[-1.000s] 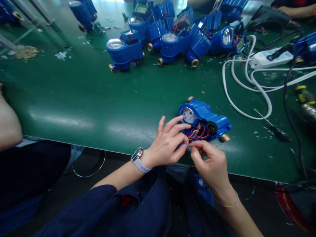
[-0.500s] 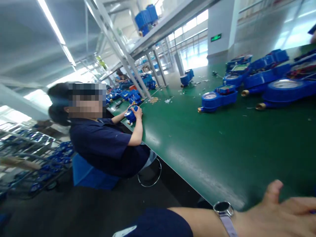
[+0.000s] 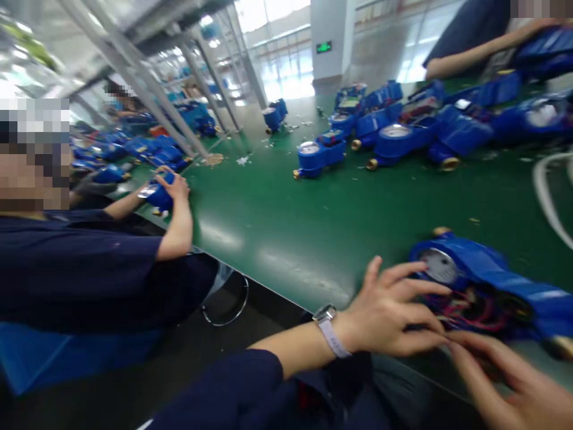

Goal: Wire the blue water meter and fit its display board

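In the head view, a blue water meter (image 3: 487,263) lies on the green table at the lower right, its round dial facing up and its housing open on red and dark wires (image 3: 474,313). My left hand (image 3: 389,310), with a watch on the wrist, reaches over the meter's near side. Its upper fingers are spread by the dial, while its lower fingertips close together beside the wires. There they meet the pinched fingertips of my right hand (image 3: 505,376). What lies between the fingertips is too small and blurred to make out.
Several blue meters (image 3: 394,140) stand along the far side of the green table (image 3: 268,221). A co-worker (image 3: 89,251) at the left holds another meter (image 3: 161,191). Another person's arm (image 3: 478,54) reaches in at the upper right. A white hose-like loop (image 3: 546,197) lies at the right.
The view has swung right and down, bringing the open meter and my right hand into sight. My left hand, earlier at the lower right edge, now shows whole beside the meter.
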Motion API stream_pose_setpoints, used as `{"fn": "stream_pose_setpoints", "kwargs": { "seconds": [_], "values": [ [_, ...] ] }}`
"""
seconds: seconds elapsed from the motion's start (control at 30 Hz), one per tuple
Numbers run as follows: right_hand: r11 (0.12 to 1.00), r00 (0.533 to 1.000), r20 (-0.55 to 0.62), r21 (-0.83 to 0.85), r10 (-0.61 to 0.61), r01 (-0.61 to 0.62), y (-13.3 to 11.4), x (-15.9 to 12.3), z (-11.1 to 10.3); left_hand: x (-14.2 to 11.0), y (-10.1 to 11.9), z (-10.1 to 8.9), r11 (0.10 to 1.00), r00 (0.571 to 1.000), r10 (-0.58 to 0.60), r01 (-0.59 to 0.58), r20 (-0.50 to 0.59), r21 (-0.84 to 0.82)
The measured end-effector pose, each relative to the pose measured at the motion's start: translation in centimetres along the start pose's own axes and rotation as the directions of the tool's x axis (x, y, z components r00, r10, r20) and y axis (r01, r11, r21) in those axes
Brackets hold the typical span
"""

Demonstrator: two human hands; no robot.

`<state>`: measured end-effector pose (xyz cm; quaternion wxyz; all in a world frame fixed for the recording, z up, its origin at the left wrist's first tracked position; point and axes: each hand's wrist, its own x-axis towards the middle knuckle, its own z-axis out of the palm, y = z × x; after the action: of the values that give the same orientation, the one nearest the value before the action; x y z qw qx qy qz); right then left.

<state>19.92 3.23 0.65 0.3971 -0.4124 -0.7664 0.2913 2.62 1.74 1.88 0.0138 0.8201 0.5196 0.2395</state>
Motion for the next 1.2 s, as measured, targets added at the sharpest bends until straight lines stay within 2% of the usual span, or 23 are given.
{"fn": "stream_pose_setpoints", "kwargs": {
  "seconds": [0.03,0.1,0.27,0.4,0.57,0.87,1.2],
  "values": [
    [0.998,0.999,0.035,-0.062,-0.012,0.014,0.0,-0.3,-1.4,-0.2,-0.1,0.4,0.994,0.995,-0.022,0.012,-0.093,-0.106],
    [0.993,0.996,0.083,-0.111,-0.023,0.032,-0.3,-0.5,-2.7,-0.6,-0.4,0.9,0.971,0.983,-0.089,0.050,-0.161,-0.235],
    [0.994,0.990,0.095,-0.045,0.108,-0.104,-0.7,-0.6,-1.9,-0.9,-0.6,1.2,0.953,0.974,-0.060,-0.009,-0.217,-0.303],
    [0.982,0.981,0.083,0.055,0.174,-0.179,-0.7,-1.0,-1.7,-0.6,0.0,1.6,0.959,0.988,-0.035,-0.008,-0.150,-0.282],
    [0.975,0.979,0.086,0.111,0.186,-0.195,-0.5,-1.1,-1.9,-0.3,0.2,2.4,0.953,0.996,-0.015,-0.014,-0.092,-0.304],
    [0.998,0.990,0.129,-0.016,0.063,-0.062,-0.8,-0.3,-2.2,-0.2,-0.3,0.8,0.881,0.996,-0.091,0.090,0.020,-0.465],
    [0.999,0.992,0.120,-0.037,0.038,-0.034,-1.5,0.1,-1.7,-0.2,-0.4,0.4,0.863,0.995,-0.087,0.100,0.049,-0.495]
  ]
}}
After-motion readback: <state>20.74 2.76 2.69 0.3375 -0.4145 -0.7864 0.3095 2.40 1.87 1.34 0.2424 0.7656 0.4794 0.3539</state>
